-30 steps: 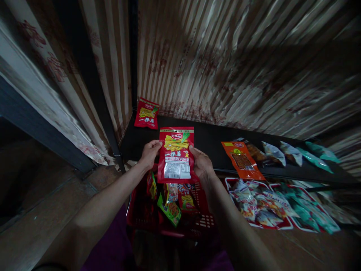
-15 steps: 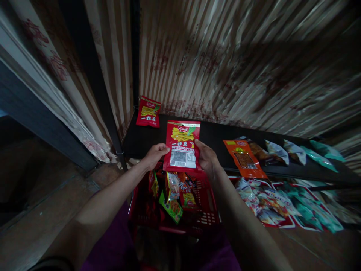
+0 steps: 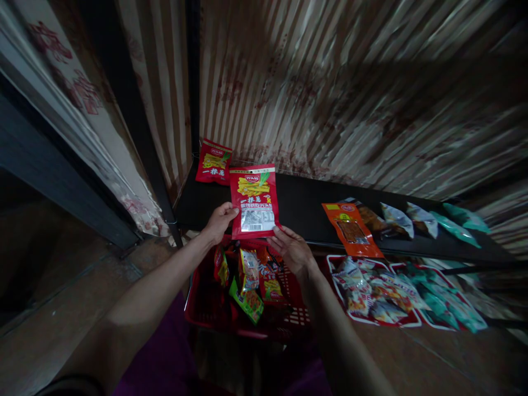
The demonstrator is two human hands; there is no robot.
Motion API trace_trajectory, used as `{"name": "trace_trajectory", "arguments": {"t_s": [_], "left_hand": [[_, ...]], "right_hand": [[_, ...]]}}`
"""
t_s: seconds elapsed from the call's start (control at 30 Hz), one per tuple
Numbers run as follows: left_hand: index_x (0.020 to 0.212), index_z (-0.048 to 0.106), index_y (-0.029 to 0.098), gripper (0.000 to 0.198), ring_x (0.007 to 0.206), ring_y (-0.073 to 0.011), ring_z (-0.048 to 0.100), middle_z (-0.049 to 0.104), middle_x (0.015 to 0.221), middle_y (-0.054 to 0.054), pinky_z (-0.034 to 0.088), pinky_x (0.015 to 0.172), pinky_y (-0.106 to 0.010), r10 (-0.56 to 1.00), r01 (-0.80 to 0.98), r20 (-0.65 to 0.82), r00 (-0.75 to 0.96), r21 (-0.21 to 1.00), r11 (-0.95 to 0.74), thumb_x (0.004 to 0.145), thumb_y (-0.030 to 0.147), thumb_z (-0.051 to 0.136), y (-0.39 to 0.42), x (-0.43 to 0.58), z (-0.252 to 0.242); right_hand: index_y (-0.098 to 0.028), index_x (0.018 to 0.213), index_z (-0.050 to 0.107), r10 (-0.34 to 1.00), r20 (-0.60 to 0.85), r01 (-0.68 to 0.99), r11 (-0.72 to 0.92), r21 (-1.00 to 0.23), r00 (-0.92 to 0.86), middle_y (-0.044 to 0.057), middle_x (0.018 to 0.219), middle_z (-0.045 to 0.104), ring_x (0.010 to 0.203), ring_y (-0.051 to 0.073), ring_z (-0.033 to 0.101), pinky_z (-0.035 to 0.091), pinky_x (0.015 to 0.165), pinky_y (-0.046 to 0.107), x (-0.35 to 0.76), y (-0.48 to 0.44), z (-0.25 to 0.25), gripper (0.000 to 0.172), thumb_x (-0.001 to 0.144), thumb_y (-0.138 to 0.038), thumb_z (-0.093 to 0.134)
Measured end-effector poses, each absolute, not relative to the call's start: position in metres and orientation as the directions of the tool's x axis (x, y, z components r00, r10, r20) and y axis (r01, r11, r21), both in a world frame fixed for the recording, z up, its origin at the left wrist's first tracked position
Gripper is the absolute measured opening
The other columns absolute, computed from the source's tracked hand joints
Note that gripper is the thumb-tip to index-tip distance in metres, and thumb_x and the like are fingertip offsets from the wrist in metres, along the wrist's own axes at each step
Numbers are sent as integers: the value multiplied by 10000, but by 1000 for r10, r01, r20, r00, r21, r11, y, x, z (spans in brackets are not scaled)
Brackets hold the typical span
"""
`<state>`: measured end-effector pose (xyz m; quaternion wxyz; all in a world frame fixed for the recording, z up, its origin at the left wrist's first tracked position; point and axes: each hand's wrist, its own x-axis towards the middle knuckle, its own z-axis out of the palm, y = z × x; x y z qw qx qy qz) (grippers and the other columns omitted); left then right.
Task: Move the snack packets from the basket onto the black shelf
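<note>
A red snack bag (image 3: 253, 203) with yellow strips and a green onion on its front stands up over the black shelf. My left hand (image 3: 220, 221) pinches its lower left edge between thumb and fingers. At the bag's lower right corner is my right hand (image 3: 292, 250), its fingers stretched out and apart, touching or nearly touching the corner. A matching red snack bag (image 3: 213, 162) leans at the shelf's back left corner. Below my hands, a red basket (image 3: 297, 308) holds several snack bags, among them a green bag (image 3: 247, 301).
On the black shelf (image 3: 303, 198), an orange snack bag (image 3: 350, 231) lies to the right, followed by several silver and teal bags. Red baskets (image 3: 416, 320) of packets stand below there. A dark post (image 3: 142, 121) rises at left; a striped curtain (image 3: 330, 93) hangs behind.
The red snack bag has moved slightly left and up in view, partly with the camera's shift. My right hand has slid from its right side down to the lower corner, fingers loosened.
</note>
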<state>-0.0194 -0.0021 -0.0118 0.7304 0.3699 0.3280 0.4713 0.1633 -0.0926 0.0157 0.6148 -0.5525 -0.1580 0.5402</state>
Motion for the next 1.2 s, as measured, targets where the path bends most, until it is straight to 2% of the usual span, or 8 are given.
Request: {"name": "trace_trajectory", "arguments": {"t_s": [0.2,0.47,0.53,0.6,0.67,0.73,0.87,1.2], "left_hand": [[785,605,174,397,725,-142,607,661,763,9,483,699,-261,922,-477,-76,379,838,264,565,436,808,-6,-16,-9],[827,596,169,422,717,-144,620,670,784,4,487,732,-281,908,-502,-32,418,825,260,585,446,803,-9,-17,-4],[839,599,167,416,734,-150,625,673,794,-2,484,751,-285,906,-495,-4,424,836,236,602,452,789,-10,-17,-3],[843,597,167,408,755,-153,626,673,806,-5,480,767,-284,911,-491,16,413,846,208,615,456,774,-12,-15,-2],[836,591,172,382,764,-150,622,670,813,-3,477,765,-276,916,-479,27,400,858,184,633,452,754,-14,-13,0],[821,584,179,347,757,-143,616,663,805,2,474,751,-264,915,-453,31,401,875,169,653,444,734,-17,-11,1],[826,582,185,320,743,-142,608,660,795,2,473,742,-262,909,-448,69,412,884,135,680,440,709,-22,-8,3],[815,594,181,326,752,-143,571,632,787,-2,440,734,-249,887,-424,103,451,899,111,683,453,714,-25,-9,3]], "right_hand": [[-192,713,638,821,-303,-459,-56,-887,484,-37,672,696,553,83,635,584,598,200,155,-94,5,210,620,-150,820],[-225,790,613,782,-379,-449,-144,-882,494,4,735,700,657,134,653,584,666,276,163,-89,-3,141,706,-249,724],[-212,869,623,767,-249,-215,-147,-965,591,49,865,706,813,178,666,567,787,350,162,-88,-3,161,751,-319,651],[-194,1046,617,740,83,219,-89,-972,668,100,1111,663,1061,232,604,492,938,437,159,-88,1,312,777,-350,590],[-200,1228,555,728,410,616,-20,-788,549,108,1325,550,1253,253,471,379,1053,483,152,-88,9,440,811,-340,532],[-224,1302,518,776,519,792,43,-610,357,86,1378,513,1306,239,418,316,1101,479,144,-87,17,454,864,-325,456],[-229,1386,443,870,448,827,93,-555,203,84,1388,516,1317,226,422,323,1103,468,131,-83,24,484,936,-385,359],[-233,1510,81,930,356,895,83,-439,89,113,1591,71,1460,274,80,236,1127,542,122,-84,12,781,888,-583,398]]}}
